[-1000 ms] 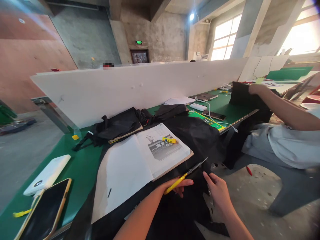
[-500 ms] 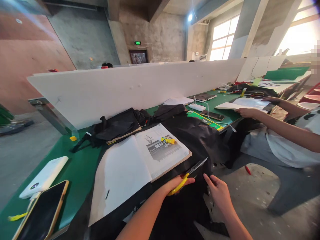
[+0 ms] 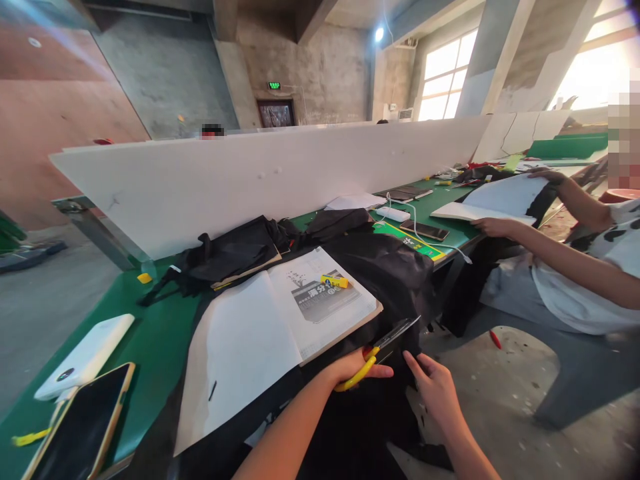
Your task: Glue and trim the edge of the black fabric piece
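Observation:
Yellow-handled scissors point(image 3: 358, 377) sit in my left hand point(image 3: 353, 369), their blades parted slightly and pointing up and right against black fabric point(image 3: 400, 267). At the fabric's right edge, my right hand point(image 3: 437, 387) pinches the cloth between thumb and fingers, just below the blade tips. An open book point(image 3: 250, 333) lies on the black fabric, in front of my left hand. On its printed right page rests a small yellow tube point(image 3: 334, 281). More black fabric drapes over the table's near edge and down under my forearms.
A white power bank point(image 3: 85, 353) and a phone point(image 3: 83, 427) lie on the green table point(image 3: 165, 333) at left. Folded black cloth point(image 3: 235, 250) is behind the book, before a white partition point(image 3: 270, 177). To the right, a seated person point(image 3: 575, 260) handles another open book point(image 3: 505, 197).
The scissor blades have opened a little and shifted slightly right along the fabric. My right hand keeps its pinch. The person at right has lifted a page or cover of their book.

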`<state>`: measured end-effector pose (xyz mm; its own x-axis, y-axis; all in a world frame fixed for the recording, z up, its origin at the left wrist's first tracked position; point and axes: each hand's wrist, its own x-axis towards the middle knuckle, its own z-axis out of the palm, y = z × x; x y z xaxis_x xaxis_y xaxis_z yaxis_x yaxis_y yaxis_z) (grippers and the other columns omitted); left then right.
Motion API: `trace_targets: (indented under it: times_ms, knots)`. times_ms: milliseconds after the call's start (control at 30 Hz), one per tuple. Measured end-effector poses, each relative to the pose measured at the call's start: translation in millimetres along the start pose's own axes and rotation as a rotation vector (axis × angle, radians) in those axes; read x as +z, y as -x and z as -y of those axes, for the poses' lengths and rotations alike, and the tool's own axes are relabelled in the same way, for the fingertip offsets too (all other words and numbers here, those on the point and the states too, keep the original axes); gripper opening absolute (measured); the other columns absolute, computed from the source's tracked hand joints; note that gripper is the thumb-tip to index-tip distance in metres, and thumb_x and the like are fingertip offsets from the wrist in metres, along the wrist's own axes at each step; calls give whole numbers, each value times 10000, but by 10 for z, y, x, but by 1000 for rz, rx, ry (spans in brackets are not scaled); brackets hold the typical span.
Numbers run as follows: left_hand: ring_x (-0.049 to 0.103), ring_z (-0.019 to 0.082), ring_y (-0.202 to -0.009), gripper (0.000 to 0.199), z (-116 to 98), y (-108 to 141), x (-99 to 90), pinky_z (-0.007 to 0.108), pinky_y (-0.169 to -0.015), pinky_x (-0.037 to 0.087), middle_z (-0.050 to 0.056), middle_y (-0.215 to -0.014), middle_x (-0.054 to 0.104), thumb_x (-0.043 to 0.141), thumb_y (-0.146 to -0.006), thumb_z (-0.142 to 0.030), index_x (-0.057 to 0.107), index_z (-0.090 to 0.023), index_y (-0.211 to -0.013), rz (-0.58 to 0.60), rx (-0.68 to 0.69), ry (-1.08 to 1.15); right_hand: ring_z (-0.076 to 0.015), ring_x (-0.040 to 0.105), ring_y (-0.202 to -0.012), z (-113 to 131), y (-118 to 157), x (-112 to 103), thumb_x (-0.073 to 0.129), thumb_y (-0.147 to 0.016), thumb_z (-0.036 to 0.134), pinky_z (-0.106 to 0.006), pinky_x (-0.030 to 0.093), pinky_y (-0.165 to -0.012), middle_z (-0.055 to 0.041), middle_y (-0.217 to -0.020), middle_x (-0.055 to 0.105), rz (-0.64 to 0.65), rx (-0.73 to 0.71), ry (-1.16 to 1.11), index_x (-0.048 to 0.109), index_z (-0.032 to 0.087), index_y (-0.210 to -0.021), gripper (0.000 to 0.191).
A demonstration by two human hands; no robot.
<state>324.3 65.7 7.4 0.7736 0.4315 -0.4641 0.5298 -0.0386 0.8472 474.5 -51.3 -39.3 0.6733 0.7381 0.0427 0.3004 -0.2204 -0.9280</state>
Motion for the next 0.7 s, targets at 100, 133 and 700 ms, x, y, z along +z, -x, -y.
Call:
trace_targets:
  times_ms: [100, 133, 700]
  knots:
    - [553, 185, -789, 736, 53, -46, 14, 232, -511, 424, 50, -1016, 555, 653, -573, -638, 469, -215, -1147, 28, -16, -1, -91, 254, -509, -44, -22, -24, 526, -714, 566, -223, 225, -457, 48, -518, 242, -7, -12, 1, 316, 197, -516, 468]
    - [548, 172, -767, 722, 66, -51, 14, 226, -509, 421, 49, -998, 556, 647, -577, -641, 474, -211, -1131, 32, -19, 4, -90, 253, -508, -60, -30, -32, 527, -713, 567, -223, 227, -459, 49, -517, 241, -9, -13, 6, 316, 197, -518, 469]
    - [470, 76, -558, 706, 226, 14, 33, 204, -475, 410, -10, -787, 482, 650, -571, -626, 439, -179, -1073, 20, -81, 71, -88, 285, -497, -46, -42, -101, 546, -697, 562, -216, 242, -448, 45, -513, 287, -25, 40, -68, 356, 190, -520, 453]
